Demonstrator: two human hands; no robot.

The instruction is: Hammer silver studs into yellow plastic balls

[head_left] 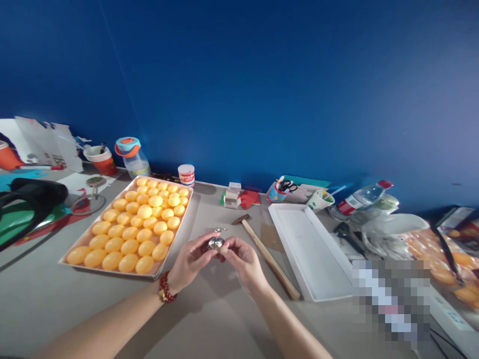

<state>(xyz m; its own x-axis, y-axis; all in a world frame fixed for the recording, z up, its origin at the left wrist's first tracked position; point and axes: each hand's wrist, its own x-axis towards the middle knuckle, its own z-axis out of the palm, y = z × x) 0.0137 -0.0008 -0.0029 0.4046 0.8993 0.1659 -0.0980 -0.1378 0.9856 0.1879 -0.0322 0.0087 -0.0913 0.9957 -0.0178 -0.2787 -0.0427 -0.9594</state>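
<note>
Both hands meet over the middle of the table around a small, shiny silver rounded object (216, 243), which could be a metal ball or bell. My left hand (190, 262) pinches it from the left, with a red bead bracelet (167, 288) on the wrist. From the right, my right hand (242, 262) has its thumb and fingertips closed on the object's edge. Just beyond the fingers lie a few tiny shiny bits (219, 230), too small to name. A hammer (267, 257) with a wooden handle rests right of my right hand.
On the left, a shallow box (159, 269) holds many orange balls (129, 247). A white tray (322, 259) lies right of the hammer. Along the wall stand a bottle (136, 162), a white-lidded tub (186, 174), small boxes (232, 197), a pen cup (277, 193) and a red-capped bottle (359, 199).
</note>
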